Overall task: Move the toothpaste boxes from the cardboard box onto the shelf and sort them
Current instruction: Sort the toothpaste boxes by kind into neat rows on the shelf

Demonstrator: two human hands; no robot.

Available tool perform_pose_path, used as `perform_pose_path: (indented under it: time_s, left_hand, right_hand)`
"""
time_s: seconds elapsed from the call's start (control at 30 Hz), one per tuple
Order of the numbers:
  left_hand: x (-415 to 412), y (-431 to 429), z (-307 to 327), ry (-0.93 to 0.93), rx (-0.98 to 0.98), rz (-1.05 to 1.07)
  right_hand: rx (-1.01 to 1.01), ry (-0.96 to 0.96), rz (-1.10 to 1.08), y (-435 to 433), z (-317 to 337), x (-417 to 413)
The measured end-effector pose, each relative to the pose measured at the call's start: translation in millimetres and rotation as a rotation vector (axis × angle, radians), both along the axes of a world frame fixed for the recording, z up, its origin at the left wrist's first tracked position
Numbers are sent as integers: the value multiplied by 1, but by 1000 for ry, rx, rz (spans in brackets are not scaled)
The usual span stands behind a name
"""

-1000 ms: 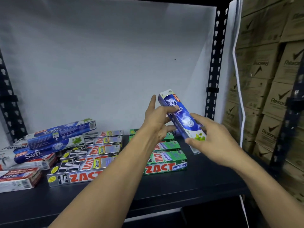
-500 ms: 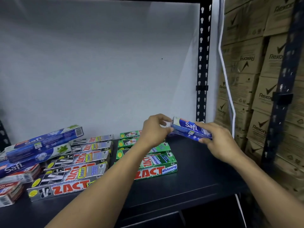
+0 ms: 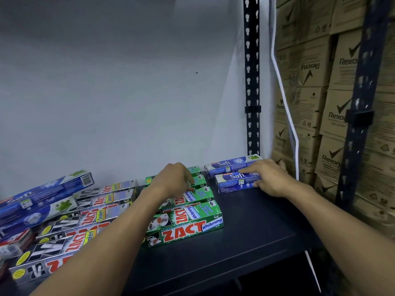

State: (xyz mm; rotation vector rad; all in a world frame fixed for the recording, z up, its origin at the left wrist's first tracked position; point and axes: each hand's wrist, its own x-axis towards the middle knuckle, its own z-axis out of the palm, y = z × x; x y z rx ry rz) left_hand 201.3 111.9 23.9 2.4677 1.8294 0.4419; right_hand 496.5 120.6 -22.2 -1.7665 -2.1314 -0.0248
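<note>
On the black shelf (image 3: 245,229), two blue Safi toothpaste boxes lie side by side at the back right. My right hand (image 3: 272,178) holds the right end of the front Safi box (image 3: 232,182), fingers on top and thumb at its front face, while the box rests on the shelf. The rear Safi box (image 3: 228,165) lies just behind it. My left hand (image 3: 174,178) hovers with loosely curled fingers over the stack of green ZACT Whitening boxes (image 3: 188,225) and holds nothing. The source cardboard box is out of view.
Silver ZACT Smokers boxes (image 3: 85,218) lie left of the green ones, with more blue Safi boxes (image 3: 42,193) piled at the far left. A black perforated post (image 3: 252,82) and a white cable (image 3: 284,103) stand at the right, then stacked Rexona cartons (image 3: 337,116).
The blue Safi box came down from between both hands onto the shelf in front of the other Safi box. My left hand let go and moved left over the green boxes.
</note>
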Motion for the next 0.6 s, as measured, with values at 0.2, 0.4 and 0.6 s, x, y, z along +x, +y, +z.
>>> perform_pose_path:
  time_s: [0.2, 0.4, 0.6]
  left_hand:
    - [19, 12, 8, -84, 45, -70]
    - [53, 26, 1, -89, -24, -158]
    - [61, 35, -3, -67, -25, -192]
  right_hand:
    - [113, 96, 122, 14, -15, 6]
    - [191, 307, 14, 14, -26, 20]
    - [227, 527, -107, 16, -25, 32]
